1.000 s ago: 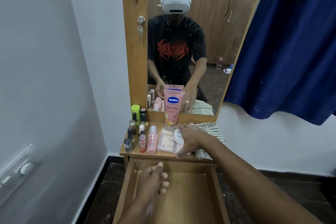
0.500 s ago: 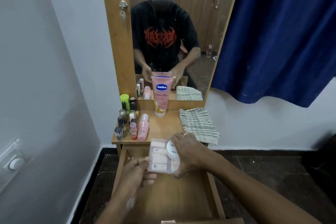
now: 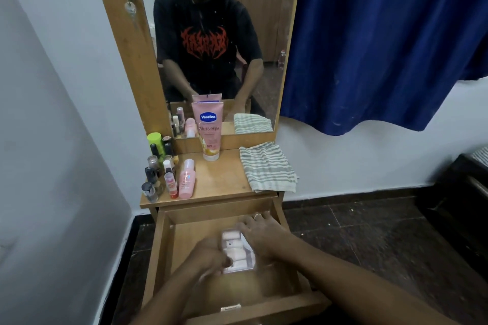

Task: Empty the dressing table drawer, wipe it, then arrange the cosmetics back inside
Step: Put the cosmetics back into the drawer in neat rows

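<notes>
The clear packet of pale pink pieces (image 3: 237,250), held half a second ago at the drawer's far edge just off the tabletop, is now low inside the open drawer (image 3: 162,245), near its middle; blur hides whether it touches the wood. The left hand (image 3: 211,254) curls its fingers on the packet's near-left edge and the right hand (image 3: 264,235) arches its fingers over the far-right side, both holding it. On the tabletop (image 3: 219,185) beyond, the Vaseline tube (image 3: 210,130), pink bottle (image 3: 187,179), small bottles (image 3: 158,169) at left and striped cloth (image 3: 268,166) at right stand as before.
</notes>
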